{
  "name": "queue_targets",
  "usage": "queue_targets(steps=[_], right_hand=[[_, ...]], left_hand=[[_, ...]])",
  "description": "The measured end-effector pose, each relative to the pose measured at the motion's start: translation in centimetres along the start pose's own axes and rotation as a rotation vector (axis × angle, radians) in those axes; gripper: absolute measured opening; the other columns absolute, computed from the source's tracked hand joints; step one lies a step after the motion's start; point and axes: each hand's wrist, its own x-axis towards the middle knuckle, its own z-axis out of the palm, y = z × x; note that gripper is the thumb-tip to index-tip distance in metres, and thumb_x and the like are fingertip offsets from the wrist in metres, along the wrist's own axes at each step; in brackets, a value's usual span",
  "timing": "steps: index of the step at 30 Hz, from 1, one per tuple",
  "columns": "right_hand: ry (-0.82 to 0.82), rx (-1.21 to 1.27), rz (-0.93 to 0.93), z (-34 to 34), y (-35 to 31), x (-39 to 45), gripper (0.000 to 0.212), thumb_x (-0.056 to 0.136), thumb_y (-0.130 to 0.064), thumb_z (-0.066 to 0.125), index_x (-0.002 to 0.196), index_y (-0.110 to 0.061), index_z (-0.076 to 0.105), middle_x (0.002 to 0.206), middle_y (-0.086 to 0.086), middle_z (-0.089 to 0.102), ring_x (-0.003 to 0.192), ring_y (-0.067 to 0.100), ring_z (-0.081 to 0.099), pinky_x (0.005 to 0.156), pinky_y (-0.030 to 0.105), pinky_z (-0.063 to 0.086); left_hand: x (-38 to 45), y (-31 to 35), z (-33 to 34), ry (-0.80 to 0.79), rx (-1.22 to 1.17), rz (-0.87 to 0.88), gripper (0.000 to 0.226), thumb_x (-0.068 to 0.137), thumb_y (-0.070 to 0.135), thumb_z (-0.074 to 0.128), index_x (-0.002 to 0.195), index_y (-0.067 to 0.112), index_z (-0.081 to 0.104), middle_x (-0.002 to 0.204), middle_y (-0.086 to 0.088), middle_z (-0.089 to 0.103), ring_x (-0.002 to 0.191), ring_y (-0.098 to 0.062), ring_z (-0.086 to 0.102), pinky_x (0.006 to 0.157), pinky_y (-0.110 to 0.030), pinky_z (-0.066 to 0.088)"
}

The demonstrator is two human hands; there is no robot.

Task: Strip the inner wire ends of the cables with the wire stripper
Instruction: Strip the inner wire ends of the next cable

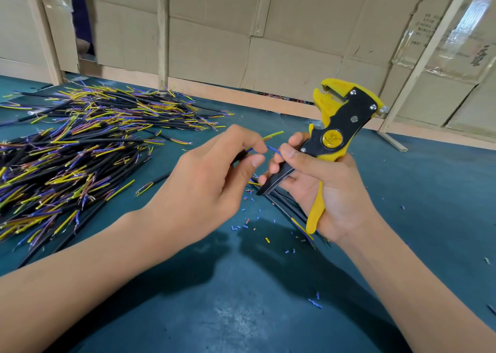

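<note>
My left hand (214,175) pinches a cable (243,154) mid-worktop, blue wire (272,150) fanned out; my right hand (319,189) grips the stripper (338,127). Wires look light and floppy, so I'd hold near the tips.

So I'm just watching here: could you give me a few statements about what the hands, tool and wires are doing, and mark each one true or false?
1. The right hand grips the yellow and black wire stripper. True.
2. The stripper's jaws are clamped on the blue wire. False: the jaws point up and away, with nothing in them.
3. The left hand pinches a cable whose yellow-green wire sticks out past the fingers. True.
4. The big pile of cables lies on the person's right. False: it lies on the left.
5. Small bits of cut insulation lie on the blue table. True.
</note>
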Motion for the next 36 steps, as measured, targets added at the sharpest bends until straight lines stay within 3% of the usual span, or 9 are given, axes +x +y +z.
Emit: queue_targets(steps=[4,10,14,20,23,26,30,33,36], right_hand=[[0.004,-0.027,-0.003,0.1,0.1,0.0,0.012,0.084,0.002,0.068,0.09,-0.007,0.063,0.075,0.015,0.061,0.069,0.03,0.061,0.075,0.052,0.056],[-0.017,-0.07,-0.015,0.5,0.2,-0.3,0.008,0.085,0.001,0.066,0.089,-0.003,0.061,0.071,0.014,0.058,0.066,0.032,0.059,0.071,0.05,0.057],[-0.18,-0.088,0.102,0.4,0.0,-0.6,0.005,0.086,0.0,0.064,0.086,-0.003,0.06,0.071,0.013,0.054,0.068,0.033,0.057,0.069,0.052,0.055],[-0.454,-0.134,0.251,0.3,0.3,-1.2,0.004,0.085,-0.001,0.065,0.085,-0.003,0.062,0.072,0.016,0.054,0.068,0.034,0.06,0.071,0.054,0.055],[-0.478,-0.119,0.267,0.2,0.4,-1.2,0.004,0.086,-0.001,0.065,0.087,-0.002,0.061,0.072,0.016,0.053,0.068,0.034,0.059,0.073,0.056,0.054],[-0.481,-0.128,0.262,0.0,0.2,-1.1,0.003,0.086,-0.002,0.065,0.085,-0.003,0.062,0.072,0.016,0.053,0.068,0.033,0.059,0.073,0.056,0.054],[-0.49,-0.133,0.27,-0.1,0.2,-1.1,0.004,0.085,0.0,0.064,0.087,-0.001,0.061,0.072,0.016,0.054,0.068,0.033,0.06,0.073,0.056,0.055],[-0.504,-0.137,0.276,-0.1,0.2,-1.1,0.004,0.086,0.001,0.064,0.089,-0.001,0.061,0.072,0.016,0.055,0.068,0.033,0.06,0.073,0.055,0.055],[-0.512,-0.141,0.281,-0.1,0.2,-1.1,0.004,0.086,0.001,0.063,0.089,-0.001,0.061,0.072,0.015,0.055,0.068,0.033,0.061,0.073,0.055,0.055]], left_hand=[[0.0,0.1,0.0,0.022,-0.007,-0.05,0.01,0.102,0.026,0.055,0.112,0.024,0.054,0.079,0.006,0.06,0.066,-0.022,0.056,0.065,-0.03,0.045],[0.4,0.2,-0.3,0.101,0.032,-0.059,0.009,0.1,0.017,0.061,0.108,0.014,0.064,0.084,0.022,0.058,0.072,0.001,0.053,0.066,-0.007,0.036],[0.5,0.1,-0.6,0.16,0.061,-0.057,0.009,0.101,0.016,0.059,0.106,0.011,0.064,0.087,0.006,0.064,0.076,-0.011,0.056,0.069,-0.019,0.044],[0.7,-0.6,-1.5,0.209,0.054,-0.102,0.008,0.102,0.024,0.057,0.105,0.019,0.062,0.085,0.013,0.06,0.075,-0.006,0.056,0.067,-0.019,0.045],[0.7,-0.5,-1.5,0.209,0.053,-0.104,0.012,0.103,0.022,0.056,0.109,0.017,0.065,0.088,0.014,0.062,0.078,-0.006,0.059,0.07,-0.023,0.048],[0.8,-0.4,-1.6,0.199,0.074,-0.047,0.019,0.104,0.015,0.053,0.116,0.016,0.069,0.096,0.005,0.066,0.081,-0.011,0.06,0.074,-0.029,0.049],[0.8,-0.5,-1.8,0.183,0.067,-0.024,0.027,0.102,0.006,0.051,0.119,0.017,0.069,0.088,-0.001,0.06,0.079,-0.014,0.057,0.072,-0.035,0.048],[0.9,-0.4,-1.9,0.19,0.024,-0.043,0.03,0.102,0.002,0.05,0.117,0.021,0.068,0.083,-0.001,0.056,0.08,-0.014,0.056,0.073,-0.025,0.045],[1.0,-0.1,-1.9,0.197,-0.042,-0.07,0.028,0.104,0.005,0.049,0.118,0.022,0.067,0.085,0.012,0.054,0.079,-0.009,0.054,0.074,-0.014,0.039]])
